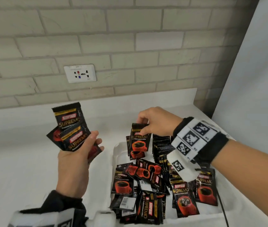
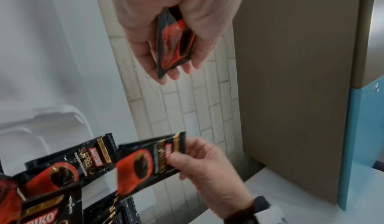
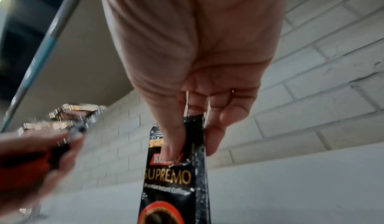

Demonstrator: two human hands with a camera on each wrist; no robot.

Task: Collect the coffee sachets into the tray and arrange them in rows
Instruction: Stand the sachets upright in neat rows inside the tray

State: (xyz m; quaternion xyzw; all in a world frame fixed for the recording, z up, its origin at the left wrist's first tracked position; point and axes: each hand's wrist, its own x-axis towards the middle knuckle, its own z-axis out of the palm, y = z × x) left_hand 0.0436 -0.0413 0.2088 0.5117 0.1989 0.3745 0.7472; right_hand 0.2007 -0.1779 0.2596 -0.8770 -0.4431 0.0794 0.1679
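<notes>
Head view: the right hand (image 1: 158,122) pinches one upright sachet (image 1: 139,138) reading "KOPIKO SUPREMO" above the white tray (image 1: 118,149) of loose sachets (image 1: 148,182). Beside the tray, the left hand (image 1: 77,154) clutches a fanned bunch of sachets (image 1: 71,128) bearing the same label.

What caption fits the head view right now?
Right hand pinches one Kopiko Supremo sachet upright over the white tray; left hand grips a fanned bunch of sachets.

The right wrist band (image 1: 193,145) hides part of the far-right row of sachets (image 1: 161,145) in the tray (image 1: 116,149). The left hand (image 3: 31,170) is blurred in the right wrist view. The tray's near edge is cut off.
</notes>
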